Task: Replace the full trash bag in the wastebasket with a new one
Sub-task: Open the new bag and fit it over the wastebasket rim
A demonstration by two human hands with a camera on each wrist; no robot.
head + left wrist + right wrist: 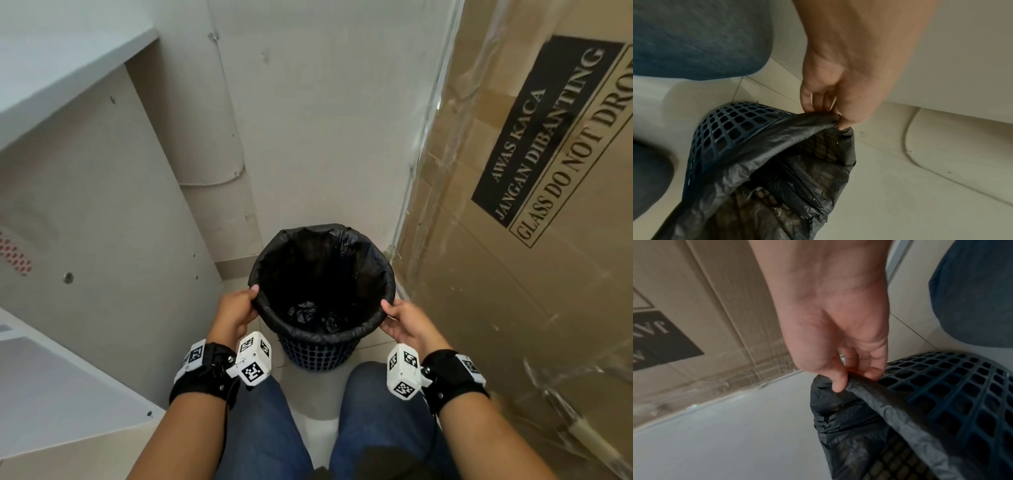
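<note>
A dark blue lattice wastebasket stands on the tiled floor in a corner, lined with a black trash bag whose edge is folded over the rim. My left hand pinches the bag's folded edge at the rim's left side, thumb on top; the left wrist view shows the fingers gripping the black plastic. My right hand pinches the edge at the right side, seen close in the right wrist view as thumb and fingers on the bag. Crumpled black plastic lies at the bottom inside.
A tall cardboard box wrapped in clear film, marked "GLASS DO NOT DROP", stands close on the right. White cabinet panels rise on the left. A wall is right behind the basket. My knees in jeans flank it in front.
</note>
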